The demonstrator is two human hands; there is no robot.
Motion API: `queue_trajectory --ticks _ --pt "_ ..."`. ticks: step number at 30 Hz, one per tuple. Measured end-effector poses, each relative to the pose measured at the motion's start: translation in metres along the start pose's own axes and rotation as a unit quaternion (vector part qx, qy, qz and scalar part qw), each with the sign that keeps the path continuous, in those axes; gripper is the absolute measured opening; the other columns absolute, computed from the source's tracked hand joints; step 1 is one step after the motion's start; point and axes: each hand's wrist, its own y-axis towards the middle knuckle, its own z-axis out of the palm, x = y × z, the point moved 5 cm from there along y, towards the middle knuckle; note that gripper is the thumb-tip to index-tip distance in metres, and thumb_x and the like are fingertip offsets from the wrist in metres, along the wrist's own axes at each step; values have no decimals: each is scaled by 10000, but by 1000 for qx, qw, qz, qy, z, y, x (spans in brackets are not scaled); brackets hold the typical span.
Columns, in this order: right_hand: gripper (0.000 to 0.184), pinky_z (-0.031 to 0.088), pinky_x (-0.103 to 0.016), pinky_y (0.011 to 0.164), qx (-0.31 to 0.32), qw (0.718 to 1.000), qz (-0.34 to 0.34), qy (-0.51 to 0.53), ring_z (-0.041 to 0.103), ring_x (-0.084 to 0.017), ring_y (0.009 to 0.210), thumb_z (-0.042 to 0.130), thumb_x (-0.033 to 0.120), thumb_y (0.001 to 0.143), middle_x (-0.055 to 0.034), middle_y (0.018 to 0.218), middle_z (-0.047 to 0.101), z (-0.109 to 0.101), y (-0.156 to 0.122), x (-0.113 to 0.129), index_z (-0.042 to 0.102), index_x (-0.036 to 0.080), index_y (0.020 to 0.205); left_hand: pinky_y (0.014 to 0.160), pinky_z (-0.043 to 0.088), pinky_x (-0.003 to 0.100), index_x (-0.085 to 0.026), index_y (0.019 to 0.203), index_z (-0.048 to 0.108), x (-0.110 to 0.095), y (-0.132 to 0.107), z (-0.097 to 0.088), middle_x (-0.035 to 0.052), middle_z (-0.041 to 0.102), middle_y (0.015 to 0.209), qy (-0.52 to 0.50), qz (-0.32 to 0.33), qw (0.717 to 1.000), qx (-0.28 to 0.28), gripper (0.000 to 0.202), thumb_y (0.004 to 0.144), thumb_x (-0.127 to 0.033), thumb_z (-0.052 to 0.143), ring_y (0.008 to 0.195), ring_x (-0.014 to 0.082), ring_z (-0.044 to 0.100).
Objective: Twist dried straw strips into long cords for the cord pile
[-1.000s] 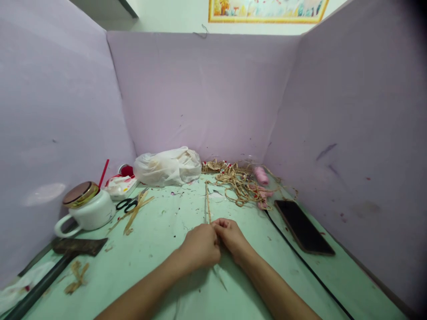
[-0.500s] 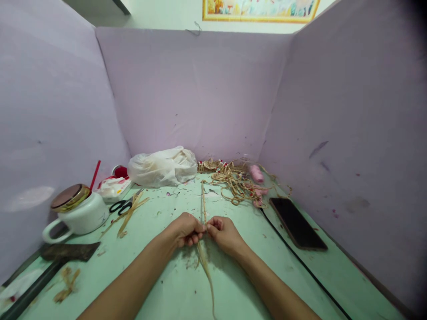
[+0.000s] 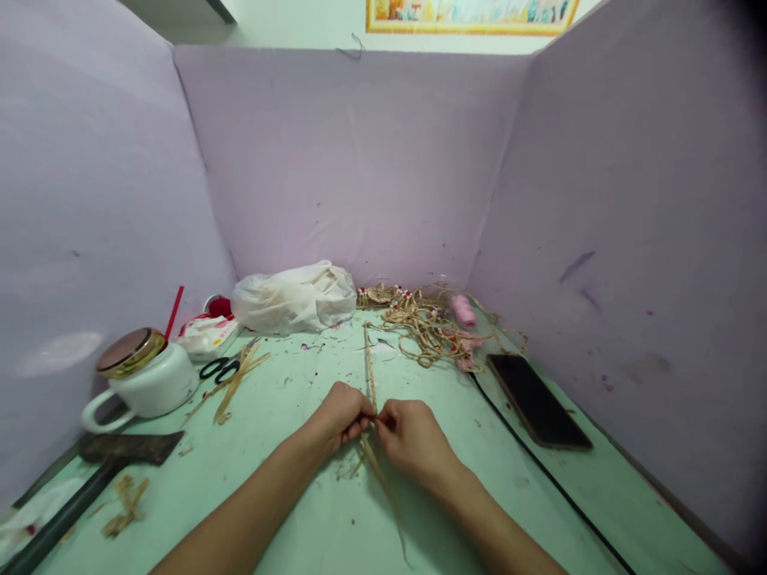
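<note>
My left hand (image 3: 339, 414) and my right hand (image 3: 411, 436) meet at the middle of the green table (image 3: 288, 495), both pinched on a thin straw braid (image 3: 370, 363). The braid runs straight away from my fingers toward the back wall. Loose straw strands (image 3: 383, 483) trail from under my hands toward me. Fingertips of both hands touch at the braid's near end.
A white mug with a gold lid (image 3: 141, 377) stands at the left, by black scissors (image 3: 220, 369) and straw pieces (image 3: 233, 383). A white plastic bag (image 3: 295, 297), a heap of braided cord (image 3: 423, 327), a pink thread spool (image 3: 463, 311) and a black phone (image 3: 538, 400) with its cable lie behind and right. Purple partitions enclose the table.
My left hand, which covered the right hand's fingers, drew back to the left and now pinches the braid. The loose strands came into view below my hands.
</note>
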Motion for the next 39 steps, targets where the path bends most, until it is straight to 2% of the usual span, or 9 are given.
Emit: queue_trajectory --ticks 5,10,16,23,30,32,34,37,39 --pt "173 226 -242 499 -2 998 -57 -8 464 -123 510 519 260 710 -36 583 627 1 -5 6 645 192 614 298 131 188 -137 423 466 0 5 -6 -41 392 334 -10 34 999 34 103 486 -154 545 273 43 291" --pt "269 286 -232 522 -75 993 26 83 489 -131 559 482 372 750 -39 611 621 -14 10 -9 624 176 633 290 97 193 -150 426 451 0 8 -8 -55 380 336 -23 47 995 81 141 491 -206 563 258 34 258" --pt "160 244 -210 424 86 936 160 301 376 -83 397 442 243 720 32 446 463 20 19 -15 530 157 619 300 115 191 -147 436 464 -1 8 -8 -53 382 332 -16 66 993 95 97 505 -179 525 261 38 269" --pt "144 182 -209 420 59 943 133 301 259 -53 406 541 248 636 68 419 377 26 22 -25 480 152 548 310 148 198 -138 455 510 1 9 -11 -39 425 355 53 64 988 132 97 508 -195 567 272 41 276" --pt "136 173 -210 415 48 932 156 322 270 -52 392 537 265 636 55 435 423 25 16 -25 504 146 578 336 153 197 -107 617 633 -1 5 -50 14 569 472 144 28 973 180 206 502 -275 664 313 42 312" --pt "129 162 -212 411 50 930 162 325 268 -51 387 532 256 640 54 432 418 23 14 -23 505 146 576 347 140 199 -105 671 634 -3 9 -76 34 604 533 129 22 983 127 238 540 -301 664 322 42 319" --pt "126 158 -215 408 56 930 166 324 263 -51 382 531 251 643 55 430 409 23 14 -23 508 147 576 364 144 198 -101 721 615 -6 14 -113 31 611 578 78 38 996 -10 218 592 -276 638 342 40 331" --pt "129 157 -221 404 61 930 175 318 252 -51 374 533 254 649 61 424 391 23 14 -24 508 150 576 399 184 186 -103 810 543 -5 9 -172 -12 561 600 23 81 966 -243 172 716 -245 519 395 29 336" --pt "134 156 -223 403 63 929 177 319 248 -51 371 534 258 651 62 423 388 24 15 -24 508 151 575 418 202 179 -111 856 492 -3 2 -195 -35 518 593 8 88 942 -323 161 781 -241 432 416 24 322"
